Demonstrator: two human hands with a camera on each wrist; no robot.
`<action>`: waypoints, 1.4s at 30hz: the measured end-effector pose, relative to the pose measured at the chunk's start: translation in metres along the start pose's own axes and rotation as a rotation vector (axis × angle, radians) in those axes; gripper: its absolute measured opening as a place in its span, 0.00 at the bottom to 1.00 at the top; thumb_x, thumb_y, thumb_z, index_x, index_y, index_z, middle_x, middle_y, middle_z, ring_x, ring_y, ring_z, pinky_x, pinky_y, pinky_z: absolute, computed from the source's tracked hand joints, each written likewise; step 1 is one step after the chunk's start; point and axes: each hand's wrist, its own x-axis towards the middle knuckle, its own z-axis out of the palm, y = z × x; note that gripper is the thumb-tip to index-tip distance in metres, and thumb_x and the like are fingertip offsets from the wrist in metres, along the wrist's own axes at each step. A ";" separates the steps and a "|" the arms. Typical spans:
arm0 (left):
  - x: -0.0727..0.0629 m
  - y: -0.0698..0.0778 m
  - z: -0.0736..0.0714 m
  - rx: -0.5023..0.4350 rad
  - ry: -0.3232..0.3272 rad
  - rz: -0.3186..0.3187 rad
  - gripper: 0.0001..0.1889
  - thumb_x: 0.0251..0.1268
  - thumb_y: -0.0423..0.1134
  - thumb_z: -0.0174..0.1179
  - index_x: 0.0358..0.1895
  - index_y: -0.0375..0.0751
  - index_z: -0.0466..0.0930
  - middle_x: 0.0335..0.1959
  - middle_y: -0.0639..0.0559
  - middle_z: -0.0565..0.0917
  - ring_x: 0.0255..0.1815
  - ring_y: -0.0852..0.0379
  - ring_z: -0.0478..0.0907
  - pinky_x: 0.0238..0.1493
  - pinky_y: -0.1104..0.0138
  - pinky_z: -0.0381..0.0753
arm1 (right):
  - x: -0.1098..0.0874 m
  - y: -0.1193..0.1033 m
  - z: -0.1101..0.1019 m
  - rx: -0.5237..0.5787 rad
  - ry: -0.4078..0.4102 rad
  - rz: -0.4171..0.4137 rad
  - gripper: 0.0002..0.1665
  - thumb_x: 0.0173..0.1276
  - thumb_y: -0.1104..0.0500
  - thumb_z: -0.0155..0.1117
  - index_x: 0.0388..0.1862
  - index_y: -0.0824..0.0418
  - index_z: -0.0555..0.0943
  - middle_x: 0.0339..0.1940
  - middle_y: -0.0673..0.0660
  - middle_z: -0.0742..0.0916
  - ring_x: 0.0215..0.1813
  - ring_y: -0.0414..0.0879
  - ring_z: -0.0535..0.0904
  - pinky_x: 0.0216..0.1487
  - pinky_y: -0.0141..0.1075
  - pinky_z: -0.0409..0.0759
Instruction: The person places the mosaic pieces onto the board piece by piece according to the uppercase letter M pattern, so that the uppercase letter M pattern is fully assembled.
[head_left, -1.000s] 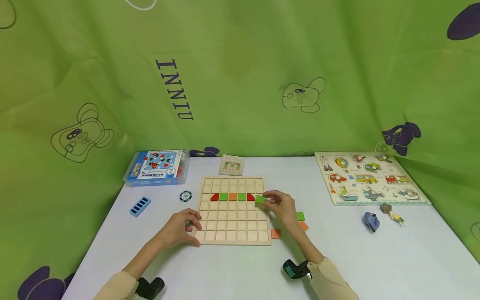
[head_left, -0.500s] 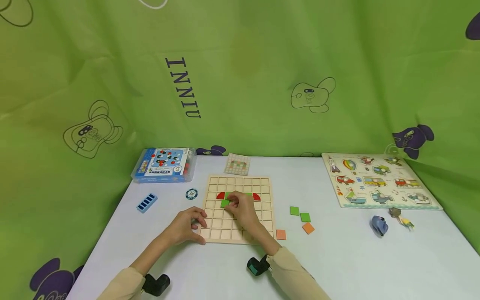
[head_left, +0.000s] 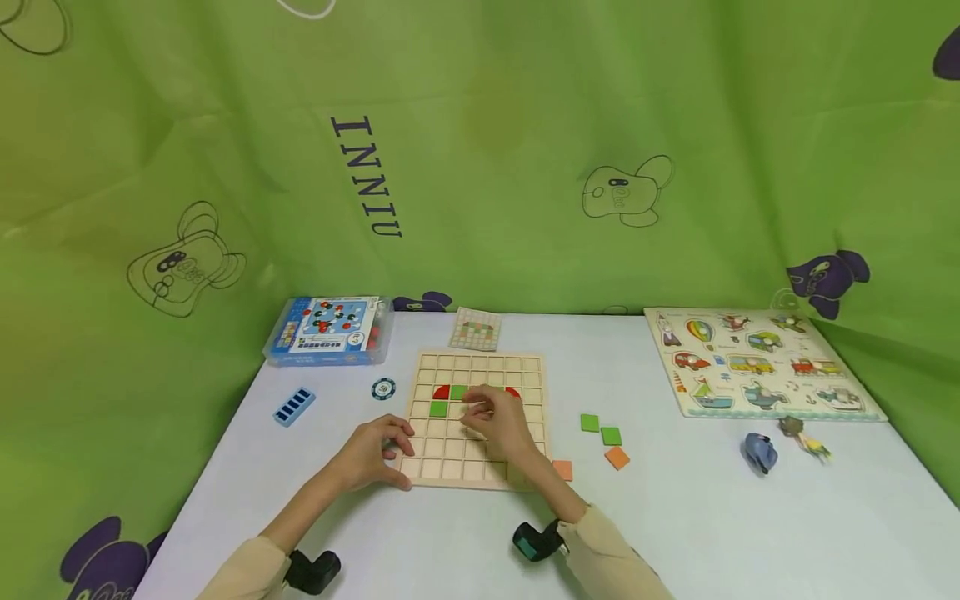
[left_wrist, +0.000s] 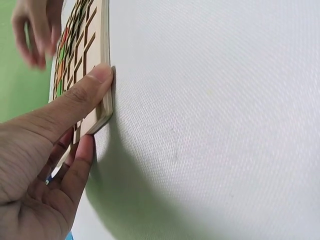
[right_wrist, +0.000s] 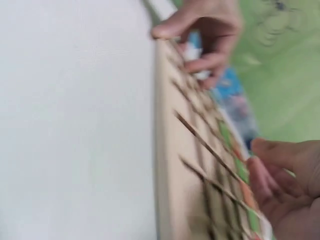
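Note:
A wooden grid board [head_left: 431, 468] lies on the table. My left hand [head_left: 367, 450] grips its near left corner, thumb on the front edge and fingers at the left side, as the left wrist view shows. My right hand [head_left: 498, 421] hovers over the middle of the board with bent fingers and nothing between them. A green square tile [head_left: 438, 409] sits in a cell below a red rounded tile [head_left: 442, 392]. Right of that red tile is another green tile [head_left: 458, 392]. My right hand hides most of the row beyond it; another red tile [head_left: 513, 392] peeks out.
Loose green tiles [head_left: 590, 422] and orange tiles [head_left: 617, 457] lie right of the board. Behind it is a pattern card [head_left: 476, 330]. A plastic box [head_left: 328, 331], a chip [head_left: 383, 389] and a blue block [head_left: 294, 407] stand left; a picture puzzle [head_left: 765, 362] and small toys [head_left: 761, 452] lie right.
My right hand carried a green tile from the board's right side to the left, let it go below the red tile, and has moved slightly right. My left hand has stayed at the corner.

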 end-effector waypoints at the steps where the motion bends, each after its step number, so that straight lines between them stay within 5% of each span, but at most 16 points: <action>1: -0.001 0.001 0.000 0.002 0.005 -0.004 0.19 0.30 0.29 0.80 0.28 0.39 0.80 0.50 0.46 0.77 0.49 0.47 0.74 0.41 0.69 0.82 | -0.008 -0.001 -0.012 -0.004 -0.006 0.008 0.15 0.57 0.74 0.68 0.45 0.73 0.80 0.42 0.68 0.85 0.39 0.55 0.84 0.40 0.31 0.83; 4: -0.004 0.001 0.000 0.009 0.019 -0.009 0.19 0.29 0.30 0.80 0.28 0.40 0.80 0.50 0.46 0.77 0.50 0.47 0.73 0.41 0.69 0.83 | -0.037 0.001 -0.057 -0.053 0.013 0.029 0.15 0.57 0.73 0.69 0.45 0.72 0.80 0.42 0.67 0.85 0.39 0.52 0.84 0.41 0.31 0.83; 8: -0.006 0.000 -0.001 0.017 0.028 -0.010 0.19 0.29 0.30 0.81 0.28 0.40 0.80 0.50 0.46 0.77 0.50 0.47 0.73 0.41 0.69 0.82 | -0.083 0.006 -0.114 -0.234 0.171 0.073 0.15 0.53 0.73 0.72 0.40 0.68 0.82 0.37 0.61 0.87 0.36 0.46 0.83 0.38 0.31 0.84; 13: -0.009 -0.002 -0.004 0.031 0.042 -0.004 0.19 0.28 0.31 0.81 0.28 0.41 0.80 0.50 0.46 0.77 0.48 0.47 0.73 0.41 0.69 0.83 | -0.118 0.015 -0.144 -0.426 0.294 0.161 0.18 0.47 0.71 0.77 0.39 0.67 0.82 0.35 0.57 0.87 0.33 0.44 0.81 0.35 0.31 0.83; 21: -0.009 -0.006 -0.003 -0.011 0.030 0.034 0.19 0.30 0.30 0.80 0.29 0.39 0.80 0.49 0.44 0.76 0.49 0.44 0.73 0.41 0.67 0.83 | -0.122 0.029 -0.135 -0.471 0.336 0.231 0.18 0.48 0.67 0.78 0.38 0.66 0.82 0.28 0.53 0.84 0.28 0.39 0.76 0.29 0.26 0.77; 30: -0.002 -0.004 0.002 -0.010 0.014 0.043 0.19 0.30 0.31 0.80 0.29 0.39 0.80 0.49 0.45 0.77 0.49 0.45 0.73 0.40 0.68 0.83 | -0.124 0.019 -0.136 -0.331 0.347 0.247 0.17 0.51 0.74 0.72 0.42 0.70 0.83 0.37 0.62 0.88 0.32 0.39 0.82 0.33 0.25 0.81; 42: 0.000 -0.004 0.003 -0.002 0.015 0.012 0.18 0.30 0.30 0.80 0.28 0.40 0.80 0.49 0.46 0.77 0.50 0.46 0.73 0.41 0.70 0.82 | -0.069 0.006 -0.065 -0.063 0.284 0.166 0.16 0.52 0.74 0.71 0.42 0.71 0.83 0.40 0.64 0.87 0.36 0.51 0.84 0.36 0.28 0.82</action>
